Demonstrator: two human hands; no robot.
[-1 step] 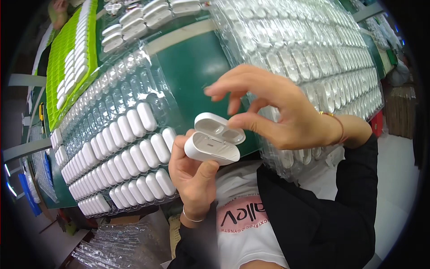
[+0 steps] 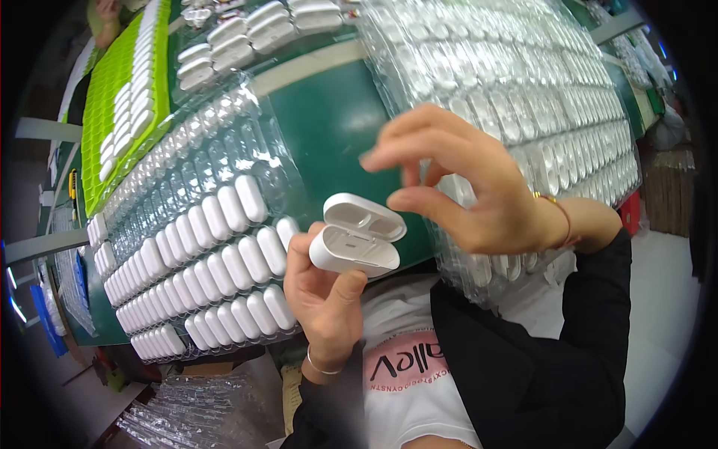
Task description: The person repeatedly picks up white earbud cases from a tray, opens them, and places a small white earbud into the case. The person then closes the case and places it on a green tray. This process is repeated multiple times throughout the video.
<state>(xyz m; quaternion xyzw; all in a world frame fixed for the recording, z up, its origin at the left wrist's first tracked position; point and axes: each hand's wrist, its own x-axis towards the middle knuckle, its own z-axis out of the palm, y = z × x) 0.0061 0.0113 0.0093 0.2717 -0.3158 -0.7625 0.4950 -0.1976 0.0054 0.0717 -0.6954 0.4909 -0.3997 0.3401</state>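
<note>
A white earbud charging case (image 2: pixel 353 253) with its lid (image 2: pixel 365 217) flipped up is in my left hand (image 2: pixel 327 293). My left thumb presses its lower front edge and the fingers wrap round its left end. The hollow inside of case and lid faces up, and no earbuds show in it. Just right of the lid hovers my right hand (image 2: pixel 467 176), its fingers curved and apart, with nothing seen between them. A small gap separates its thumb from the lid.
Left of my hands, a clear plastic tray (image 2: pixel 224 153) holds rows of closed white cases (image 2: pixel 202 218). Stacked clear trays (image 2: pixel 516 105) with white parts lie at the right. A green tray (image 2: pixel 105 112) and more white parts (image 2: pixel 269 28) are farther back on the green table (image 2: pixel 329 112).
My right hand has moved right, its thumb coming away from the lid. The case stays open in my left hand, almost unmoved.
</note>
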